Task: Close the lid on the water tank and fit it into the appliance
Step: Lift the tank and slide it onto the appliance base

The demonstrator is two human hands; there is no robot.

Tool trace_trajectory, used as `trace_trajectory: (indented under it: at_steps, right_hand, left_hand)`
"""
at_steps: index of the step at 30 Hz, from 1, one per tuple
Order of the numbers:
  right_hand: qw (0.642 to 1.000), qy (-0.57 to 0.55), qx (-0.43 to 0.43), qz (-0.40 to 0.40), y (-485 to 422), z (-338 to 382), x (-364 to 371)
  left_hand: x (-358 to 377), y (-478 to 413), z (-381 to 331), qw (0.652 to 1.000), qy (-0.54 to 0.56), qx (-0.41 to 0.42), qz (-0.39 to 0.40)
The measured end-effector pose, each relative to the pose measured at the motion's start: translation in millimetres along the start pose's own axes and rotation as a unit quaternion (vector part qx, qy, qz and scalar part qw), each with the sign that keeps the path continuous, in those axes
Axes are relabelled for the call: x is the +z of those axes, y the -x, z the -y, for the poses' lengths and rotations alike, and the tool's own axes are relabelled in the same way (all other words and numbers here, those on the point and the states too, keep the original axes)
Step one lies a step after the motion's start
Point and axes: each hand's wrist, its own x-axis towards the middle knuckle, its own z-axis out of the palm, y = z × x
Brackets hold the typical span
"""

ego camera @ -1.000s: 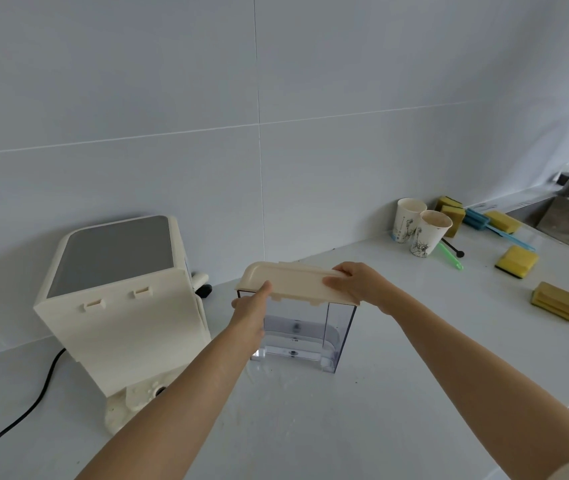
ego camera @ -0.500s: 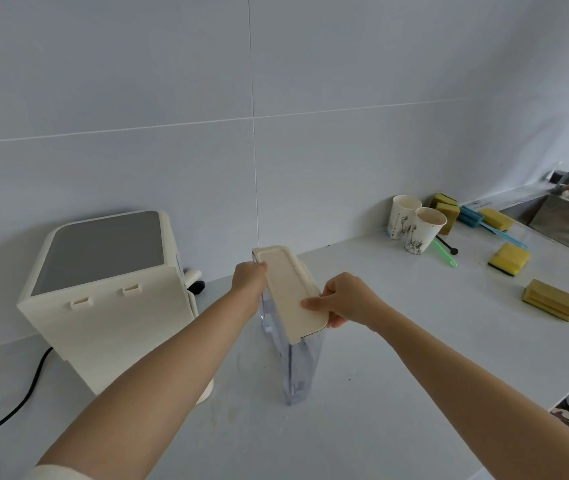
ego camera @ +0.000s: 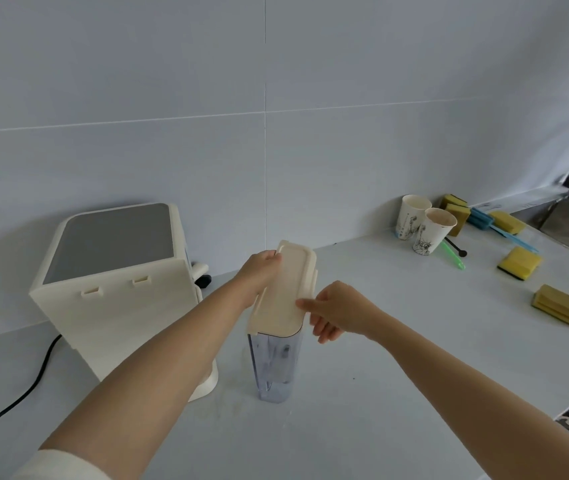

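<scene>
Lid [ego camera: 285, 289] seated on water tank [ego camera: 274, 365] | left hand [ego camera: 259, 271] grips lid's far end | right hand [ego camera: 336, 311] fingers loosely touching lid's near edge | appliance [ego camera: 116, 289] just left.

You are looking at one water tank [ego camera: 275, 368], one lid [ego camera: 285, 292], one appliance [ego camera: 116, 282], two paper cups [ego camera: 411, 216] and two hands [ego camera: 259, 271].

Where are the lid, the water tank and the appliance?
lid [ego camera: 285, 292]: head view, middle of its cream top face.
water tank [ego camera: 276, 368]: head view, clear wall below the lid.
appliance [ego camera: 120, 306]: head view, cream side panel below the two slots.
</scene>
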Motion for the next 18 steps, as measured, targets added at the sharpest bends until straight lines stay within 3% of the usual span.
trace_trajectory:
  at_steps: [6,8,12,18]
  right_hand:
    - [0.968,0.142,-0.076,-0.193,-25.8,6.7,-45.0]
    - [0.973,0.133,-0.092,-0.167,-37.1,11.3,-48.7]
    - [0.98,0.148,-0.126,-0.036,-60.4,24.8,-36.8]
    - [0.962,0.248,-0.116,0.017,-84.2,34.8,-16.2]
  left_hand:
    - [1.4,37.5,2.9,0.984,-0.145,0.094,-0.051]
    - [6.9,50.7,9.4,0.964,-0.222,0.122,-0.074]
    - [23.4,63.1,31.8,0.908,-0.381,0.159,-0.078]
    - [40.6,69.1,45.8,0.865,-0.461,0.158,-0.121]
